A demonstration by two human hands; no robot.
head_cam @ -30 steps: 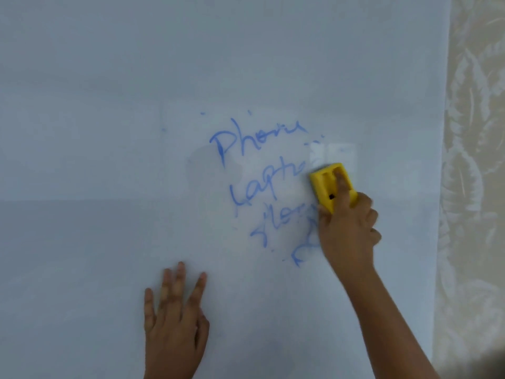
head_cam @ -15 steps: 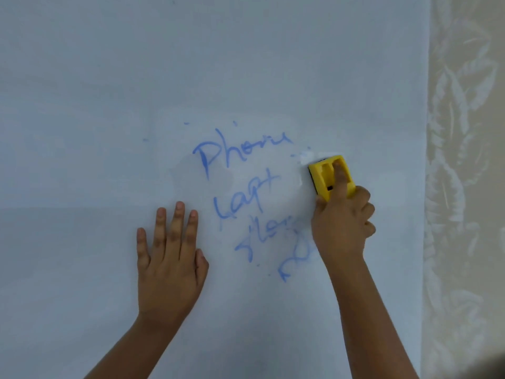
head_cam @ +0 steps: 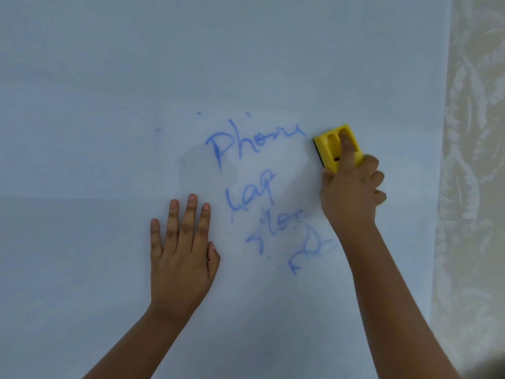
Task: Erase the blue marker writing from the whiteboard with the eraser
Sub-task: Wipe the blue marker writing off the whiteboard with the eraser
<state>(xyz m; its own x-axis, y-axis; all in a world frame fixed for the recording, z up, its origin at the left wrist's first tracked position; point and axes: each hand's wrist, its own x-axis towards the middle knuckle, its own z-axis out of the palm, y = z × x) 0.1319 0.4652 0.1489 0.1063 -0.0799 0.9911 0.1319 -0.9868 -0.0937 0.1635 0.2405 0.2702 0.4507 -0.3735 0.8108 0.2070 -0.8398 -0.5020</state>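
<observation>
A smooth, pale blue-white whiteboard sheet (head_cam: 109, 77) is filling most of the head view, its surface faintly glossy and streaked with dull smudges. Across its middle the blue marker writing (head_cam: 257, 143) is running in four loose, handwritten lines stepping down toward the right; the strokes are thin and partly smeared, with a few stray blue specks around them. The right hand (head_cam: 349, 192) is grasping a small yellow plastic block eraser (head_cam: 329, 144) with a dark pad along its lower edge, pressing it flat against the board just beside the right end of the top line; the index finger is lying along a moulded groove in the eraser's back while the thumb and the other curled fingers are pinching its sides. The left hand (head_cam: 181, 255) is lying released and flat, palm to the board, fingers straight and close together, just left of the lower lines and holding nothing. Down the right edge a cream, leaf-patterned textured wall (head_cam: 475, 187) is showing.
</observation>
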